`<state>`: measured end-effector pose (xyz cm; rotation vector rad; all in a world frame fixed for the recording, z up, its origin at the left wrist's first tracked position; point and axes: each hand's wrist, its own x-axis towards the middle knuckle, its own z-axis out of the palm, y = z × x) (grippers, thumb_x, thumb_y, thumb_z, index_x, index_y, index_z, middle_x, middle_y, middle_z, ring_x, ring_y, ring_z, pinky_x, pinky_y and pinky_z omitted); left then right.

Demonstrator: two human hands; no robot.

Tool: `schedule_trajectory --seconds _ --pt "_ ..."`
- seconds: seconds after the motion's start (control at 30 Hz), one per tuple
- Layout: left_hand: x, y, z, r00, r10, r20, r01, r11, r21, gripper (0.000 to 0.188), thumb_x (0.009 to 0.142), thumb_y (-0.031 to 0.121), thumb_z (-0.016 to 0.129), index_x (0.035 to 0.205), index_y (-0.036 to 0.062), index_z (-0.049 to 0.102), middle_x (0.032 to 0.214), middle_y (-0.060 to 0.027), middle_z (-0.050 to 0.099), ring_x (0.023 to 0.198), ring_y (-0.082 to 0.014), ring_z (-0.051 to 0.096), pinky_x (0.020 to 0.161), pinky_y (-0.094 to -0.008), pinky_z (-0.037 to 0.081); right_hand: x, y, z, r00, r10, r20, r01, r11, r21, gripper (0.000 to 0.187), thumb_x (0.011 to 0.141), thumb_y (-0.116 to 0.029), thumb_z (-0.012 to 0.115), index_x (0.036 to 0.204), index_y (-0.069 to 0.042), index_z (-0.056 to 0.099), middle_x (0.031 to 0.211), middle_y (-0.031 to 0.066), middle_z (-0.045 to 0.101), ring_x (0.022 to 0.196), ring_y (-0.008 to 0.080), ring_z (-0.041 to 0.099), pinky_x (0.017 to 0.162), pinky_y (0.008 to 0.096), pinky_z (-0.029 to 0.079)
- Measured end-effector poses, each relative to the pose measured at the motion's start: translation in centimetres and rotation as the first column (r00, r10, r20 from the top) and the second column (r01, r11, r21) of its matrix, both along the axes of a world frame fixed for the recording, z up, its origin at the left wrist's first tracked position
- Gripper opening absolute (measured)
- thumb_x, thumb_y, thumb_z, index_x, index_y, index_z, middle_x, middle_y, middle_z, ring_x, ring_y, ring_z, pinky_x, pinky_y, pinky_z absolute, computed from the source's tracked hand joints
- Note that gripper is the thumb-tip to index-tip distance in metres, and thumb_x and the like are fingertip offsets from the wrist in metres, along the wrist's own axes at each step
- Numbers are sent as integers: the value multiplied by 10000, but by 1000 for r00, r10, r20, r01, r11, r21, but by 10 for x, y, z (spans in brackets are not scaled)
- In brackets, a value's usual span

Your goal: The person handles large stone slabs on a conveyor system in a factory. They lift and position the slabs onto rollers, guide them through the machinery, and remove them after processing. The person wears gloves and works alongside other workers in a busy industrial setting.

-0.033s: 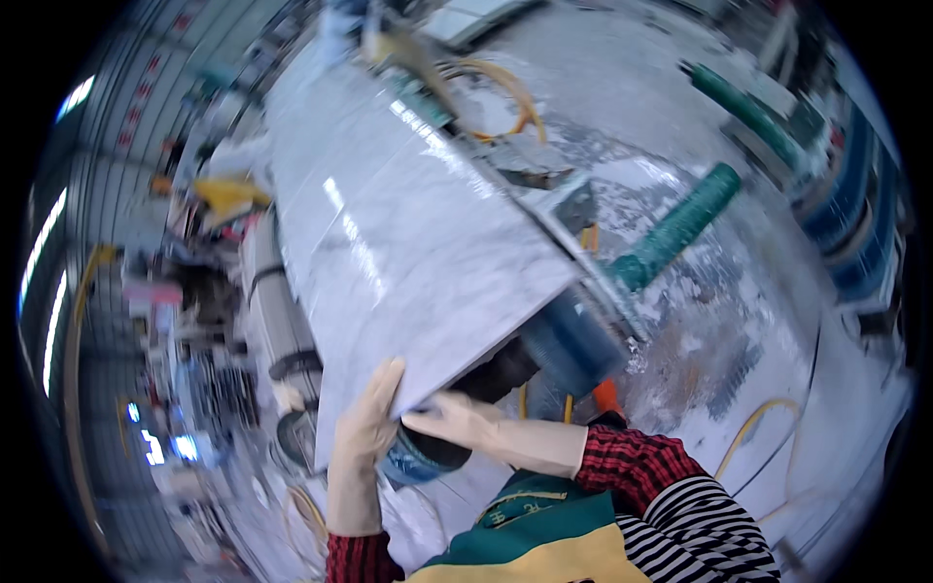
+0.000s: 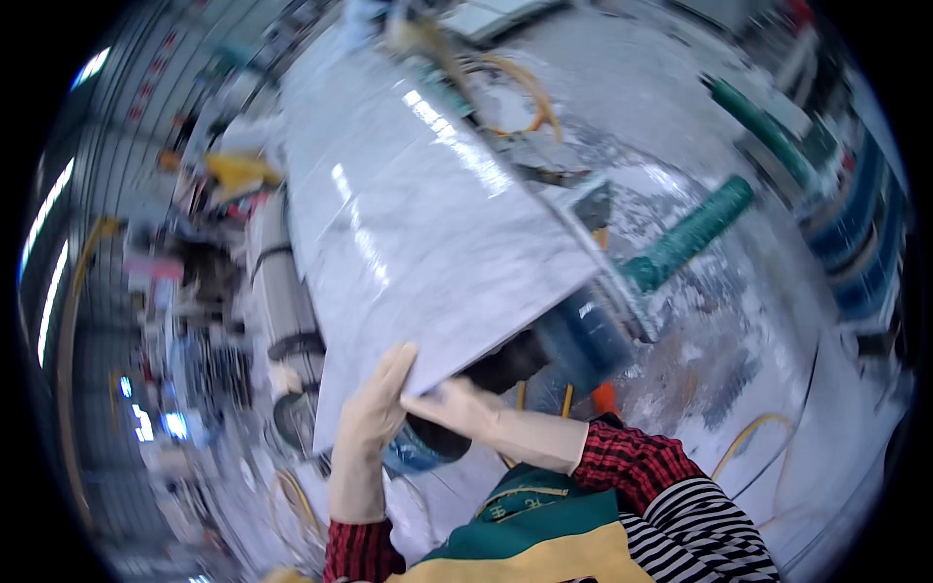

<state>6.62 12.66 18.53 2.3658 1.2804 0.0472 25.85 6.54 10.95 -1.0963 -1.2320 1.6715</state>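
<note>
A large white slab with grey marble-like veining (image 2: 457, 233) stretches away from me, its glossy face reflecting the lights. My left hand (image 2: 374, 413), in a cream rubber glove, lies on its near part with the fingers stretched forward. My right hand (image 2: 471, 413), gloved alike, is at the slab's near edge beside the left. Its thumb appears to be above the edge and its fingers below, though blur softens them. Under the slab, a dark blue cylinder (image 2: 583, 335) shows on the right and a blue rounded part (image 2: 418, 452) below my hands.
Right of the slab, a green roller (image 2: 690, 233) juts over the wet, stained floor. Another green roller (image 2: 763, 131) and blue cylindrical machinery (image 2: 855, 233) stand farther right. A grey tubular part (image 2: 282, 291) runs along the left. Yellow hoses (image 2: 753, 437) lie on the floor.
The view has shifted slightly, so the slab's far part sits a little farther right and lower. Both hands remain at the near edge, the left one appearing slightly higher.
</note>
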Motion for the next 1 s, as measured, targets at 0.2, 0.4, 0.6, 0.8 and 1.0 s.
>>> schedule_trajectory --seconds 0.2,0.4,0.6,0.8,1.0 --pt "-24 -39 -4 998 -63 6 56 925 377 363 972 131 647 1321 58 718 1364 -179 732 1313 -351 678 1135 -445 512 -43 -11 -3 896 -374 237 426 874 -232 616 1006 -560 754 974 53 812 806 85 744 725 182 673 694 378 517" --pt "-114 -118 -45 874 -304 379 -62 704 707 357 888 93 717 1239 29 703 1261 -145 742 1221 -301 702 1041 -475 568 -31 -12 -12 813 -582 -11 556 781 -283 571 1080 -369 731 1182 184 631 1043 322 761 860 343 788 715 333 603" --pt "-187 -153 -129 802 3 597 -275 889 366 411 863 102 756 1255 13 672 1265 -167 715 1172 -347 696 1008 -455 552 -17 6 7 752 -659 -38 635 738 -230 460 1096 -345 714 1328 47 650 1160 175 775 994 322 785 803 408 665" --pt "-208 -149 -146 643 110 758 -331 933 145 421 907 102 749 1294 -1 619 1251 -187 684 1126 -413 674 977 -496 542 -5 28 26 805 -593 -17 577 790 -208 393 1115 -343 671 1334 -17 679 1148 76 803 943 211 776 732 323 645" --pt "-212 -149 -149 470 342 814 -268 934 -238 625 1039 150 719 1600 5 485 1512 -211 641 1314 -382 676 1131 -472 529 -38 24 42 719 -694 40 690 705 -161 381 1127 -349 643 1334 -32 682 1145 67 805 912 187 775 720 311 642"
